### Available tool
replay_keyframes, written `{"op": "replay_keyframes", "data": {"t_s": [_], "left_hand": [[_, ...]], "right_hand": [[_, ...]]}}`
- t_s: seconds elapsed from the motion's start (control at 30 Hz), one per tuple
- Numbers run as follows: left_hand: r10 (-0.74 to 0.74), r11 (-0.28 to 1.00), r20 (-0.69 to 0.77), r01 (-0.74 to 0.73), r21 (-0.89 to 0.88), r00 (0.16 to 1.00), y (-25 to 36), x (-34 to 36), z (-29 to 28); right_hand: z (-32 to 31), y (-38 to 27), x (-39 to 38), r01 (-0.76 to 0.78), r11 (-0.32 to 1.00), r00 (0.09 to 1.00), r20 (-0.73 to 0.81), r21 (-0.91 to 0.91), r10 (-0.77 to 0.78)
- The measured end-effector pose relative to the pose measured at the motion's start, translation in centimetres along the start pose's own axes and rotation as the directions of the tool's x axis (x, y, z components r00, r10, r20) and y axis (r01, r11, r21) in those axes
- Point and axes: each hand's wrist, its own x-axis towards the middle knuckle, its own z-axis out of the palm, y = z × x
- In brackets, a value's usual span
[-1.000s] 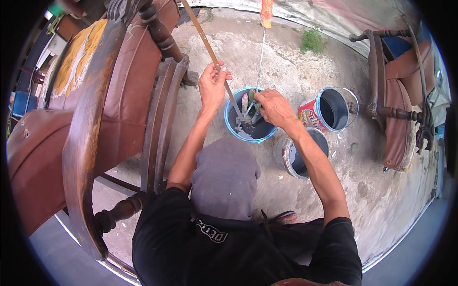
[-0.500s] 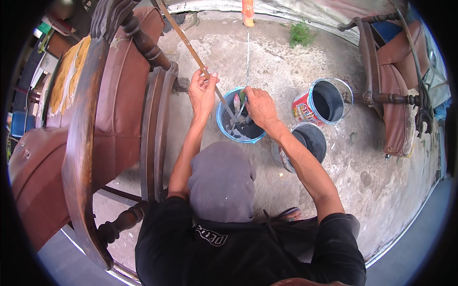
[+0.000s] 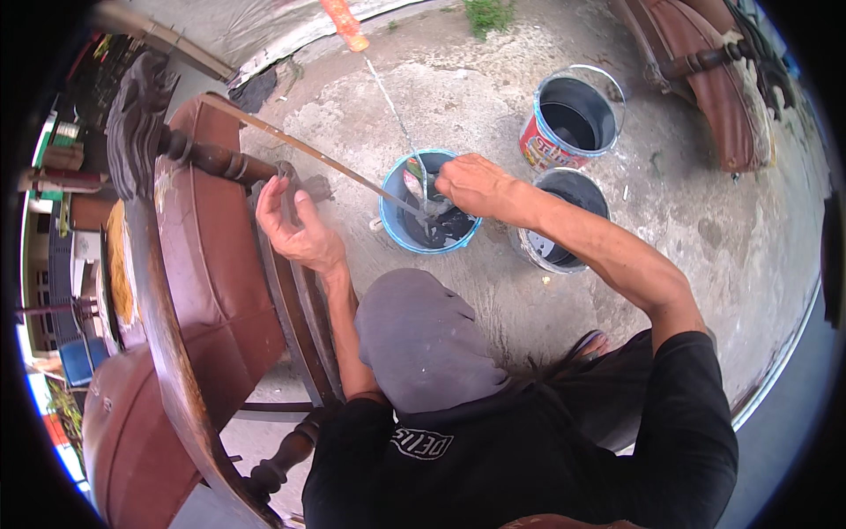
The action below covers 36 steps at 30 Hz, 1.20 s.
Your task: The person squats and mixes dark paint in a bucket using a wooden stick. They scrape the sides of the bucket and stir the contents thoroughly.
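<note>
My left hand (image 3: 302,231) is raised beside the chair frame, its fingers apart and nothing in them. A long thin wooden stick (image 3: 304,152) slants from the upper left into the light-blue bucket (image 3: 388,219), which holds dark liquid. My right hand (image 3: 480,187) is over that bucket's right rim with fingers pressed together; what they grip is hidden. Below its fingertips is a grey, wet-looking piece (image 3: 438,209). A thin metal rod with a paint-spattered orange handle (image 3: 344,25) also stands in the bucket, next to a small red, green and white object (image 3: 413,176).
A red-labelled bucket (image 3: 538,145) with a wire handle and a grey bucket (image 3: 602,198) stand at the right. A wooden chair (image 3: 233,339) with brown upholstery fills the left; brown upholstered furniture (image 3: 718,119) lies upper right. Rounded grey cloth (image 3: 419,339) is between my arms.
My left hand has let go of the wooden stick and moved left. The stick now leans lower to the left. The orange-handled rod tilts further left. The whole view has shifted and turned.
</note>
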Motion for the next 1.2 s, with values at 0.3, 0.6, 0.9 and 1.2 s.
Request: {"op": "replay_keyframes", "data": {"t_s": [0.3, 0.6, 0.9, 1.2], "left_hand": [[-0.369, 0.923, 0.079, 0.375, -0.083, 0.926, -0.2, 0.0, -0.3], [-0.849, 0.345, 0.480, 0.920, 0.186, 0.221, -6.8, -8.6, -3.0], [-0.822, 0.461, 0.448, 0.872, 0.163, 0.351, -8.3, -9.8, -3.5], [-0.802, 0.478, 0.478, 0.865, 0.153, 0.359, -11.0, -9.7, -2.7]], "right_hand": [[-4.6, 1.5, 1.0, -0.177, 0.927, 0.980, 0.142, 0.331, 0.136], [-2.8, 2.9, 1.2, -0.385, 0.761, 0.910, 0.354, 0.523, 0.218], [-3.4, -1.1, -0.1, -0.108, 0.952, 0.979, -0.133, 0.287, 0.151], [-2.2, -4.7, 0.3, -0.091, 0.993, 0.972, -0.225, -0.076, 0.072]]}}
